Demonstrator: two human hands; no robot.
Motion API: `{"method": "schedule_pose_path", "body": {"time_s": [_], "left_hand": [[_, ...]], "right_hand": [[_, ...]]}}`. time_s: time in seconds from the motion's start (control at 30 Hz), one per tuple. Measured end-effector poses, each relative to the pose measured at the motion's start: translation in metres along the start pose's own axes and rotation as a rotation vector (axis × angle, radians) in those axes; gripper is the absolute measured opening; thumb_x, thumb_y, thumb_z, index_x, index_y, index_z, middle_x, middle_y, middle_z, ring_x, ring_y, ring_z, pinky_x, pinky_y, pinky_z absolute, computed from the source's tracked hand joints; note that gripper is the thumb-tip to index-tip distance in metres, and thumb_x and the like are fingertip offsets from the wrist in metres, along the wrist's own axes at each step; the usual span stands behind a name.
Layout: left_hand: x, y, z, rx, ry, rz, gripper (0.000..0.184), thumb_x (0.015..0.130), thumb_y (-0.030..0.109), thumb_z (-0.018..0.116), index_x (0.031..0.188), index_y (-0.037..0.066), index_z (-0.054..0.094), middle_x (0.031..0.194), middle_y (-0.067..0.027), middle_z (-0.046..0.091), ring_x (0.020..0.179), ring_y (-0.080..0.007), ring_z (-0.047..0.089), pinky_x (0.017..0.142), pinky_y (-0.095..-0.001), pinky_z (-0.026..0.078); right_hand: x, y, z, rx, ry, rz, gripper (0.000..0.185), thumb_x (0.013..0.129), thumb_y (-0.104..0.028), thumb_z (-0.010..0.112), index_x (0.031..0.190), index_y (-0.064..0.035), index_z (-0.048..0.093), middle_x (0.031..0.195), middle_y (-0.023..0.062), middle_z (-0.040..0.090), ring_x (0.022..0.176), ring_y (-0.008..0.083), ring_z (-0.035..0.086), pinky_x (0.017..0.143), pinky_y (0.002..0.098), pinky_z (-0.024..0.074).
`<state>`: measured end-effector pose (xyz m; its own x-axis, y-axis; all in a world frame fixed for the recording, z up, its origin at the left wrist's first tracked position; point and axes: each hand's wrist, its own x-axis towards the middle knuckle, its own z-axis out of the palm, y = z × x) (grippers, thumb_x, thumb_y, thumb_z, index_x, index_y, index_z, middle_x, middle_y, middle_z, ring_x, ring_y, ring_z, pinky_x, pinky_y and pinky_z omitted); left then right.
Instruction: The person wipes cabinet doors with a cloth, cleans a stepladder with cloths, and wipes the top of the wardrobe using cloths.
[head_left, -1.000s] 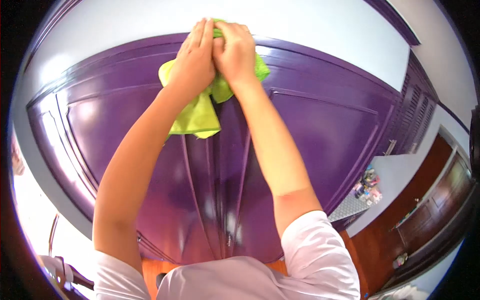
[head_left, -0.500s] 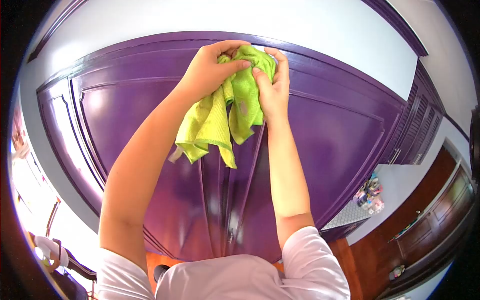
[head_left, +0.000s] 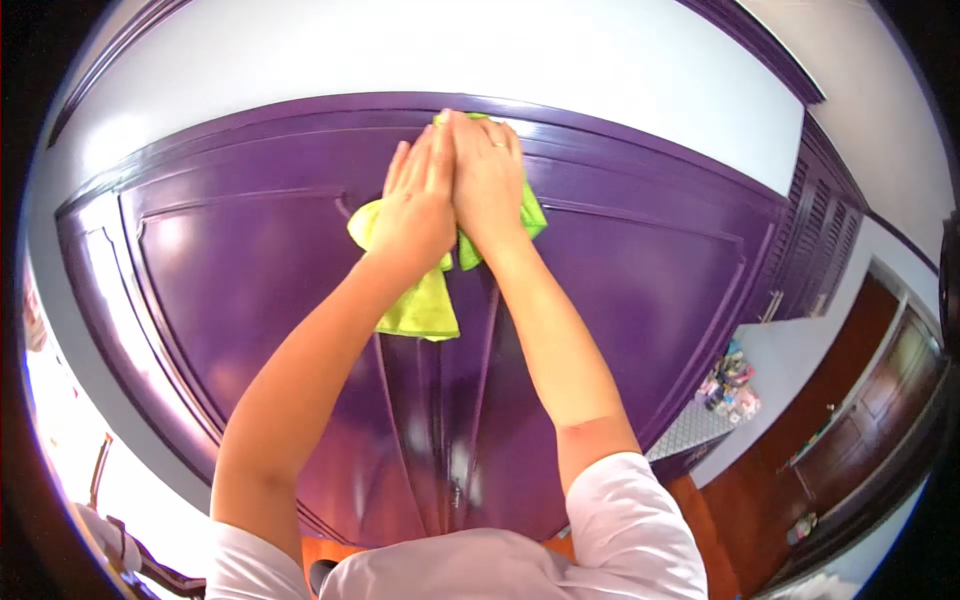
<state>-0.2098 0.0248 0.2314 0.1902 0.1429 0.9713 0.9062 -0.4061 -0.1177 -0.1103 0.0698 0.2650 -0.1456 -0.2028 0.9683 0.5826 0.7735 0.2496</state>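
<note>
A yellow-green cloth (head_left: 422, 308) lies against the upper middle of a glossy purple cabinet (head_left: 640, 270), near its top edge. My left hand (head_left: 415, 205) rests flat on the cloth with its fingers stretched upward. Beside it, touching along the thumb side, my right hand (head_left: 488, 180) also presses on the cloth, fingers extended and a ring on one of them. Part of the cloth hangs below my left hand, and a smaller part shows to the right of my right hand.
A pale wall (head_left: 450, 50) rises above the cabinet. Right of it are louvred purple doors (head_left: 820, 235), a patterned counter (head_left: 690, 430) holding several small items, and a dark brown door (head_left: 880, 390). Bright light comes from the left, where a dark curved frame stands low down.
Half a second ago both hands held the cloth bunched up off the cabinet, fingers curled. Now they lie side by side over it, against the cabinet, with the cloth spread beneath them.
</note>
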Motion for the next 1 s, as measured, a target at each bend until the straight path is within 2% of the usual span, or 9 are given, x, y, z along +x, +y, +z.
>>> {"method": "schedule_pose_path", "body": {"time_s": [0.1,0.27,0.33,0.43,0.5,0.63,0.73,0.87,1.0], "left_hand": [[0.004,0.007,0.003,0.055,-0.002,0.066,0.082,0.070,-0.007,0.045,0.145,-0.003,0.012,0.145,-0.0181,0.031,0.133,-0.0312,0.033,0.113,-0.0458,0.020],[0.016,0.029,0.022,0.049,-0.011,0.210,0.064,0.080,0.000,0.045,0.141,0.001,0.028,0.142,-0.0160,0.038,0.132,-0.0273,0.037,0.111,-0.0447,0.025],[0.028,0.044,0.034,0.054,-0.034,0.267,0.061,0.082,0.003,0.044,0.141,0.001,0.029,0.141,-0.0167,0.038,0.133,-0.0281,0.036,0.110,-0.0438,0.025],[0.043,0.072,0.058,0.021,-0.047,0.304,0.066,0.078,-0.002,0.044,0.142,0.000,0.026,0.142,-0.0194,0.036,0.134,-0.0303,0.032,0.112,-0.0440,0.023],[0.052,0.089,0.072,0.096,-0.115,0.362,0.065,0.083,0.005,0.042,0.144,0.000,0.021,0.145,-0.0179,0.033,0.136,-0.0286,0.030,0.113,-0.0425,0.021],[0.066,0.120,0.104,0.082,-0.152,0.502,0.061,0.088,0.009,0.039,0.145,0.000,0.020,0.146,-0.0200,0.030,0.137,-0.0298,0.029,0.114,-0.0425,0.018],[0.075,0.149,0.131,0.146,-0.151,0.469,0.066,0.081,0.003,0.045,0.143,-0.001,0.023,0.146,-0.0172,0.032,0.137,-0.0286,0.029,0.113,-0.0414,0.021],[0.085,0.197,0.162,0.274,-0.169,0.475,0.058,0.089,0.011,0.039,0.144,0.001,0.023,0.148,-0.0160,0.030,0.137,-0.0267,0.029,0.113,-0.0399,0.020],[0.093,0.240,0.196,0.213,-0.148,0.580,0.055,0.091,0.014,0.038,0.143,0.001,0.026,0.148,-0.0159,0.029,0.138,-0.0262,0.028,0.114,-0.0396,0.019]], "right_hand": [[-0.003,0.015,-0.007,-0.118,-0.001,-0.026,0.026,0.079,-0.010,0.054,0.105,-0.0054,0.055,0.095,0.0093,0.063,0.100,0.0259,0.057,0.097,0.0495,0.0370],[-0.016,0.047,-0.040,-0.190,0.033,0.033,0.028,0.078,-0.010,0.056,0.105,-0.0051,0.057,0.097,0.0090,0.063,0.099,0.0253,0.058,0.098,0.0513,0.0339],[-0.021,0.059,-0.049,-0.251,0.053,0.018,0.027,0.081,-0.014,0.052,0.104,-0.0028,0.059,0.098,0.0095,0.063,0.101,0.0246,0.057,0.098,0.0506,0.0330],[-0.030,0.086,-0.068,-0.348,0.049,0.066,0.028,0.084,-0.017,0.050,0.105,-0.0014,0.059,0.102,0.0102,0.064,0.104,0.0244,0.057,0.100,0.0500,0.0315],[-0.038,0.109,-0.089,-0.409,0.036,0.072,0.029,0.083,-0.017,0.052,0.106,-0.0011,0.059,0.102,0.0111,0.063,0.105,0.0254,0.057,0.100,0.0508,0.0320],[-0.050,0.153,-0.134,-0.464,0.044,0.086,0.030,0.079,-0.014,0.055,0.107,-0.0019,0.058,0.103,0.0118,0.063,0.105,0.0261,0.057,0.099,0.0510,0.0329],[-0.058,0.184,-0.174,-0.515,0.014,0.142,0.032,0.078,-0.012,0.055,0.108,-0.0032,0.058,0.103,0.0121,0.063,0.106,0.0264,0.057,0.100,0.0501,0.0334],[-0.073,0.238,-0.223,-0.624,0.054,0.193,0.030,0.077,-0.011,0.053,0.106,-0.0057,0.057,0.103,0.0127,0.063,0.104,0.0283,0.058,0.099,0.0501,0.0359],[-0.082,0.274,-0.248,-0.656,0.097,0.258,0.029,0.079,-0.012,0.049,0.107,-0.0060,0.056,0.103,0.0125,0.063,0.105,0.0289,0.057,0.099,0.0502,0.0358]]}}
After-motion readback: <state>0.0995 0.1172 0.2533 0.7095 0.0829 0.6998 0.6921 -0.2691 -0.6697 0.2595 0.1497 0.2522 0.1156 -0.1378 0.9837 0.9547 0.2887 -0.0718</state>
